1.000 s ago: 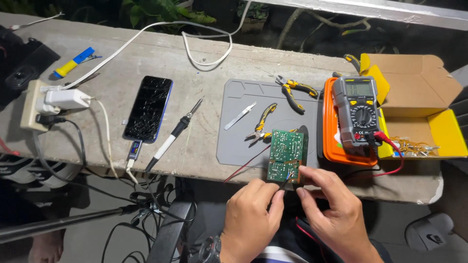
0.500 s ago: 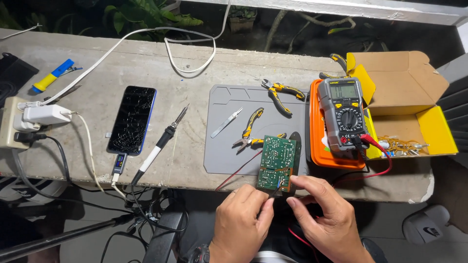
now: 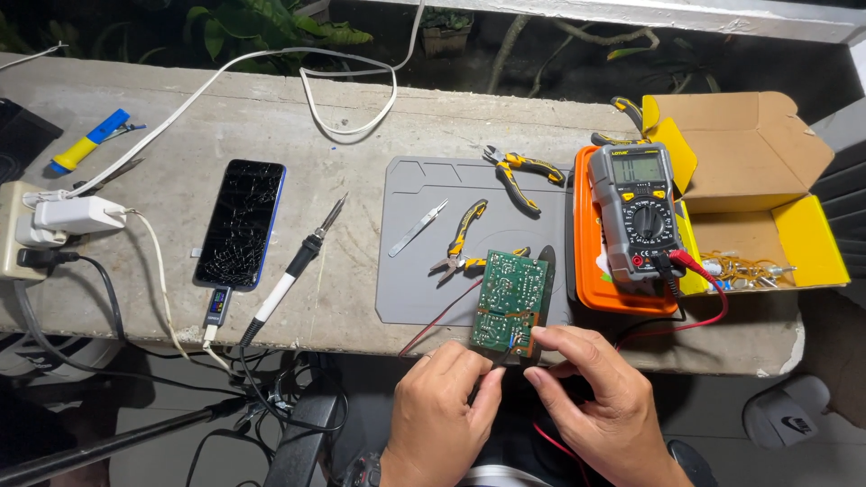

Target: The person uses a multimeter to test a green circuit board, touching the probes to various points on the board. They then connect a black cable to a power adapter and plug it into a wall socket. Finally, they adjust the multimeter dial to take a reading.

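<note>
The small green rectangular circuit board [image 3: 510, 304] is pinched at its near edge between the fingertips of the left hand [image 3: 442, 406] and the right hand [image 3: 591, 392]. It could be tipped and its thin red wire [image 3: 442, 316] snagged, judging by the light grip. Beyond the fingers, yellow-handled pliers [image 3: 465, 239] lie on the grey silicone mat [image 3: 424, 289]; right of them the grey multimeter [image 3: 639, 212] crowds in.

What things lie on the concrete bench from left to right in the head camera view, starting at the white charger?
White charger → cracked phone → soldering iron → tweezers → green circuit board, touched by the left hand and right hand → multimeter → open cardboard box.
</note>
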